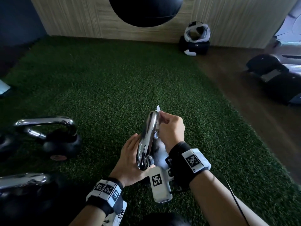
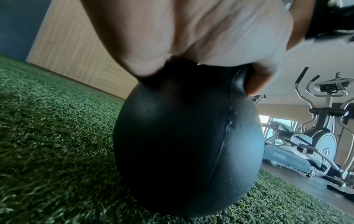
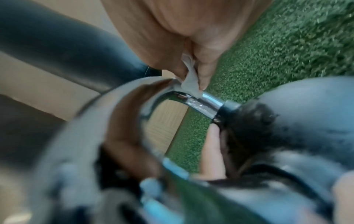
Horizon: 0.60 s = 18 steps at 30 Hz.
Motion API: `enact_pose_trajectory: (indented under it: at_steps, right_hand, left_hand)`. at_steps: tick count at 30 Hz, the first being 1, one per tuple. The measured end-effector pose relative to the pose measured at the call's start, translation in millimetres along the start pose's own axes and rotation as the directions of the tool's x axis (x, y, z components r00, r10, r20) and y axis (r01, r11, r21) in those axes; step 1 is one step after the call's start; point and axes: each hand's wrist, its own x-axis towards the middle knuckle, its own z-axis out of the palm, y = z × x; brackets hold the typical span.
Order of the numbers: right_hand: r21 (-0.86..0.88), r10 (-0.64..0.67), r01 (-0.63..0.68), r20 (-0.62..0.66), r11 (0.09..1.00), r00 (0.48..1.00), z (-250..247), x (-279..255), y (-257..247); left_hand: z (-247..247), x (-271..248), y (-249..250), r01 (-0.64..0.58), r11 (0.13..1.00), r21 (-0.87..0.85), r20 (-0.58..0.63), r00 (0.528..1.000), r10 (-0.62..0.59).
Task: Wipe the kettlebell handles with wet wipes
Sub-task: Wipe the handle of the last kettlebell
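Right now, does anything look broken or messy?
Nothing looks broken or spilled. The right hand presses a wet wipe on the shiny handle while the left hand steadies the kettlebell, which stands on the green turf.

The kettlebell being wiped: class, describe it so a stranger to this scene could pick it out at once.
On the green turf, find the person's two hands. The kettlebell stands between them: the left hand steadies it, the right hand pinches a white wipe against its chrome handle. The other kettlebells sit untouched at the left.
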Motion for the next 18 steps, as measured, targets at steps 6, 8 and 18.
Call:
enact_pose_trajectory:
  at_steps: [6, 8, 18]
  right_hand:
    - [-0.143, -0.053, 0.056, 0.021, 0.988, 0.998, -10.0, -7.2, -5.0]
    - [-0.139, -0.192, 0.191, 0.008, 0.972, 0.981, -16.3, -18.2, -12.9]
    - [-0.198, -0.366, 0.393, 0.16, 0.898, 0.917, -41.1, -23.8, -20.0]
  left_hand:
    - [-1.3, 1.4, 0.2, -0.08, 0.997, 0.015, -0.03, 0.996, 0.08]
    - [-5.2, 0.6, 3.1, -0.011, 0.995, -0.097, -0.002, 1.0, 0.011]
    - [-0.5, -2.8, 0.1, -0.029, 0.992, -0.124, -0.059, 0.998, 0.022]
